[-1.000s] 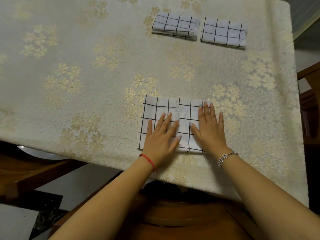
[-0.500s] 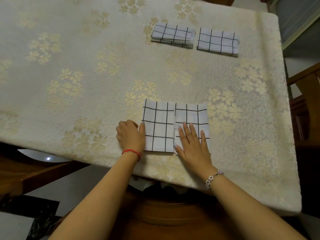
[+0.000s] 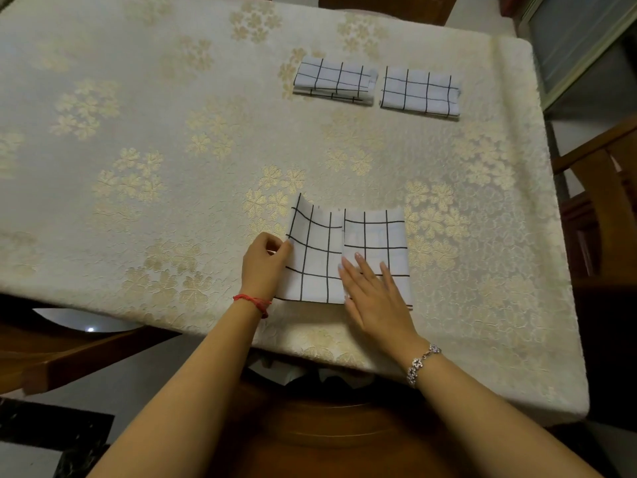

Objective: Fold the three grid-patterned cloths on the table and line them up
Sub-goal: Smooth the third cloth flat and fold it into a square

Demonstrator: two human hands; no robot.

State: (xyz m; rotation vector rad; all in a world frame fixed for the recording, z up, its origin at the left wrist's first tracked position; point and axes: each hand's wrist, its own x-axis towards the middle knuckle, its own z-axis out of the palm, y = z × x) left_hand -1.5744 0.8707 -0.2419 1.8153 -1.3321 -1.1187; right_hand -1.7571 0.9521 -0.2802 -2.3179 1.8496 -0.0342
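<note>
A white cloth with a black grid [image 3: 372,236] lies near the table's front edge, partly folded, with a flap lying over its right half. My left hand [image 3: 263,262] pinches the cloth's left edge, and that side curls up off the table. My right hand [image 3: 374,294] lies flat with straight fingers on the cloth's lower right part. Two more grid cloths sit folded side by side at the far right of the table: the left folded cloth [image 3: 334,81] and the right folded cloth [image 3: 420,92].
The table wears a cream tablecloth with gold flowers [image 3: 155,150]. A wooden chair [image 3: 606,201] stands at the right edge, and another chair back [image 3: 386,5] shows beyond the far edge. A wooden seat is below my arms.
My left hand slid off the cloth to its left edge, pinched it and began lifting it. My right hand drew back toward the cloth's near right part.
</note>
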